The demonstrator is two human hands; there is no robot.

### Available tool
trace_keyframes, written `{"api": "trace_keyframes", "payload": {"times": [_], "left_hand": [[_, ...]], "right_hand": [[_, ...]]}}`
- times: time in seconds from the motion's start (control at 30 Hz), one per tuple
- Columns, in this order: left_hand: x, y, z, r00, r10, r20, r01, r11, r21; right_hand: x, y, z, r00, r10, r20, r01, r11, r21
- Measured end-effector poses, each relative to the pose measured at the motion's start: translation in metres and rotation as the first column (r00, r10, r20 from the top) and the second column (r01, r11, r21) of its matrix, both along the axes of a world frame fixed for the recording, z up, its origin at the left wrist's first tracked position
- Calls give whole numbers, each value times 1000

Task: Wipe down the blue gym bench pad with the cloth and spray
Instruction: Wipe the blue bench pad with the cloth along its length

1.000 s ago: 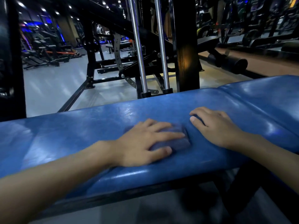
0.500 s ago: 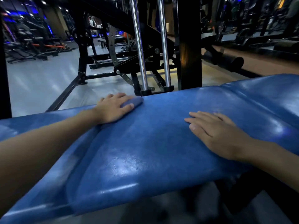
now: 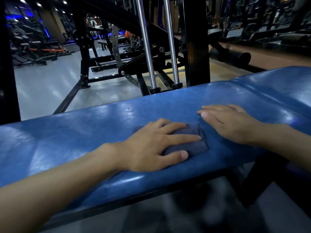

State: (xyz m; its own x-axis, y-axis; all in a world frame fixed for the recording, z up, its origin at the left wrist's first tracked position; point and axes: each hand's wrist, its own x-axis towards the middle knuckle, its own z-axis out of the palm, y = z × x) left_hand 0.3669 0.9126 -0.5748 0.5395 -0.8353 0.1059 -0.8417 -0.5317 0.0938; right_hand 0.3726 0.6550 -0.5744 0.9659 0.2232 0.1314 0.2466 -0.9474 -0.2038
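Blue bench pad (image 3: 84,132): long axis runs left-right, crosswise to both arms; both ends cut off by the frame. Left hand (image 3: 151,145): flat, fingers straight, pressing down mid-pad. Right hand (image 3: 230,121): flat on bare pad, holding nothing. Folded cloth (image 3: 196,147): under left hand, mostly hidden, just beside right fingertips. Spray not in view.

Person, two upper limbs in view.
1. Left hand (image 3: 151,145): bare; nails short and plain, thumbnail (image 3: 183,155) clearly seen.
2. Right hand (image 3: 230,121): bare; nails short and plain.
3. Left forearm (image 3: 58,185): bare to the frame edge, slightly motion-blurred.
4. Right forearm (image 3: 286,137): bare to the frame edge.
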Motion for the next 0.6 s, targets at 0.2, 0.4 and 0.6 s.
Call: {"api": "trace_keyframes", "payload": {"times": [0.2, 0.4, 0.6], "left_hand": [[38, 11, -2, 992, 123, -30, -123, 992, 14], [120, 64, 4, 855, 518, -29, -517, 855, 37], [145, 72, -1, 766, 642, -36, -643, 766, 11]], "right_hand": [[1, 12, -10, 1000, 6, -30, -7, 1000, -8], [-1, 12, -13, 1000, 1, -27, 0, 1000, 21], [-1, 14, -14, 1000, -7, 14, 6, 1000, 23]]}}
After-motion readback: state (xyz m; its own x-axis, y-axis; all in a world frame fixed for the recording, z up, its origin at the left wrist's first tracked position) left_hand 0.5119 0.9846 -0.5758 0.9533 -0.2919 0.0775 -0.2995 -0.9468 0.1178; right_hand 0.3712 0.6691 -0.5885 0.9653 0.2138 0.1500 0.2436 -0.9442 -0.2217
